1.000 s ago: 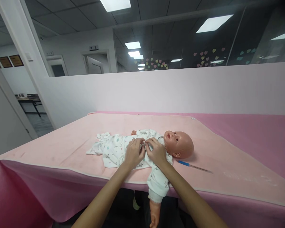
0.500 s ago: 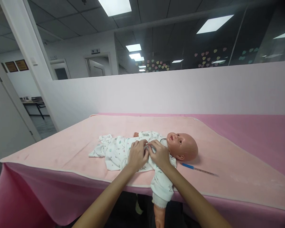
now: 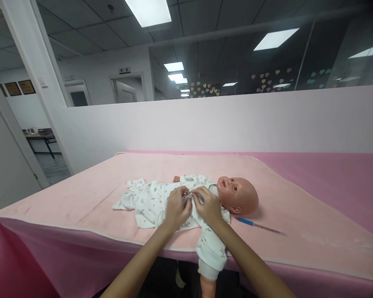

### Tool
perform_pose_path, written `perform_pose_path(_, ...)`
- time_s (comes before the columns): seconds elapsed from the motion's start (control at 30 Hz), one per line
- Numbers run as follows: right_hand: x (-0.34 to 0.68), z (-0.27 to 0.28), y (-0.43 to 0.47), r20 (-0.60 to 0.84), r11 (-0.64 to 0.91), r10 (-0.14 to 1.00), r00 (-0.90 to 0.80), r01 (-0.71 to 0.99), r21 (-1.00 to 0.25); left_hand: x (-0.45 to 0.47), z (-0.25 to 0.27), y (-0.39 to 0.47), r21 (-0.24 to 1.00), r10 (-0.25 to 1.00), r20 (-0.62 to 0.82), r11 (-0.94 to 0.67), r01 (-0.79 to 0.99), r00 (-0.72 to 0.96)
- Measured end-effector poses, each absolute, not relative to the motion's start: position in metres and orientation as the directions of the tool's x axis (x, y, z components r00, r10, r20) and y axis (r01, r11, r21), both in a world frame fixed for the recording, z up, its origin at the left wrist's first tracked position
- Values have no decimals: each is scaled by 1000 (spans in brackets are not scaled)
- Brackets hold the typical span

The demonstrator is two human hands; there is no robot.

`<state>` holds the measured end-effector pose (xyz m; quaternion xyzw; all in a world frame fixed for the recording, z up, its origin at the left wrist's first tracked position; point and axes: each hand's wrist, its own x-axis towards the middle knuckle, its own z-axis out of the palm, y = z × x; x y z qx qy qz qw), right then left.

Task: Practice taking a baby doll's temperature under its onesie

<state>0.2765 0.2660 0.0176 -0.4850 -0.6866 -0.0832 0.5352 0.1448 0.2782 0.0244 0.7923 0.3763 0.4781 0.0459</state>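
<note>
A baby doll lies on its back on a pink padded mat, its head to the right. It wears a white printed baby outfit. Over the doll's chest, my left hand pinches a fold of the outfit. My right hand is beside it, fingertips closed on the cloth near the doll's upper chest. What exactly lies between the fingertips is too small to make out. The doll's near arm, in a white sleeve, hangs over the mat's front edge between my forearms.
A slim thermometer-like stick with a blue end lies on the mat below the doll's head. Pink cloth drapes over the table's front. Behind stands a low white wall with glass above it; a doorway opens at the left.
My hands have shifted slightly, and my left fingers have drawn a little cloth up and leftward from the right fingertips. The view has tilted slightly upward.
</note>
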Motion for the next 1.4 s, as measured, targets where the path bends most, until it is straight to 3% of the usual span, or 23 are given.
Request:
perform_pose_path(0.33, 276, 20, 264, 811, 521, 584, 37, 749, -410, 146, 27, 275, 618, 735, 660, -650, 442, 156)
perform_pose_path(0.9, 275, 22, 261, 812, 539, 584, 13, 741, -400, 144, 32, 269, 369, 674, 690, -642, 672, 265)
perform_pose_path(1.4, 275, 18, 263, 819, 550, 574, 1, 741, -385, 142, 31, 269, 345, 665, 696, -639, 687, 270)
